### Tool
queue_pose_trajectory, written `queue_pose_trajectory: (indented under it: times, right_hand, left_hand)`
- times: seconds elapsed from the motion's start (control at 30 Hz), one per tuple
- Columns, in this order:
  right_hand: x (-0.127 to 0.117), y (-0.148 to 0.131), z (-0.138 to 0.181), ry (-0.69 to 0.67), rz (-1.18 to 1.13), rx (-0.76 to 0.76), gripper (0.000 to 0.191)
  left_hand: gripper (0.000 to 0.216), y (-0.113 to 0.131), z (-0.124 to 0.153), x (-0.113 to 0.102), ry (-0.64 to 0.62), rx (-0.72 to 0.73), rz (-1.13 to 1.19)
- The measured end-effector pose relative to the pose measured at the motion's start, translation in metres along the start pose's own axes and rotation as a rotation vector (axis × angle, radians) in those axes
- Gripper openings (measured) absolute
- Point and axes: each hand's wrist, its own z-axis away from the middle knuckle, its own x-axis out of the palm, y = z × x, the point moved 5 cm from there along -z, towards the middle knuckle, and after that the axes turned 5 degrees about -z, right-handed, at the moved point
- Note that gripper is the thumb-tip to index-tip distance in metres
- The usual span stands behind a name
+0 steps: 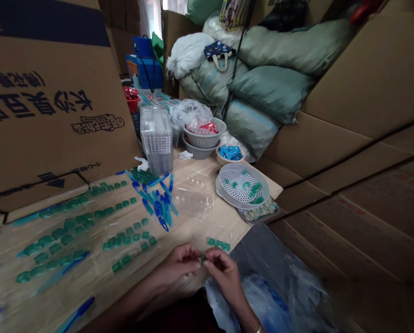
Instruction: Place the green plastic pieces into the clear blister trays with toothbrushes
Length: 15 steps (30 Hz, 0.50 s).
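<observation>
My left hand [179,266] and my right hand [222,273] meet at the near edge of the wooden table [224,217]. Both sets of fingers are pinched together on a small green piece [202,258] held between them. Just beyond my right hand lie a few loose green pieces [219,243]. Rows of the same green pieces [126,236] sit in clear plastic trays [54,240] to the left. A heap of blue pens [160,203] lies further back.
A white perforated basket [242,185] with some green pieces stands at the right. Behind it are a bowl of blue items [230,153], stacked baskets [203,136] and a stack of clear containers [156,138]. Cardboard boxes [47,106] wall both sides. A plastic bag [272,286] lies beside my lap.
</observation>
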Motion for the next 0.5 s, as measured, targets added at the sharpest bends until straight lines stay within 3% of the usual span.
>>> queue_pose_trajectory:
  times: [0.1, 0.2, 0.37, 0.5]
  right_hand:
    - [-0.010, -0.008, -0.027, -0.184, 0.396, -0.167, 0.009]
    - [-0.010, -0.001, -0.048, -0.376, 0.686, -0.254, 0.012]
    - [-0.001, 0.011, -0.057, -0.429, 0.751, -0.272, 0.011]
    - [0.005, 0.010, -0.051, -0.413, 0.753, -0.204, 0.016]
  left_hand:
    - [0.023, 0.006, -0.011, -0.017, 0.142, 0.138, -0.353]
    - [0.029, -0.001, -0.021, -0.025, 0.173, 0.158, -0.599]
    - [0.026, -0.008, -0.027, -0.023, 0.134, 0.125, -0.782]
    - [0.027, 0.013, -0.036, -0.010, 0.158, 0.298, -0.963]
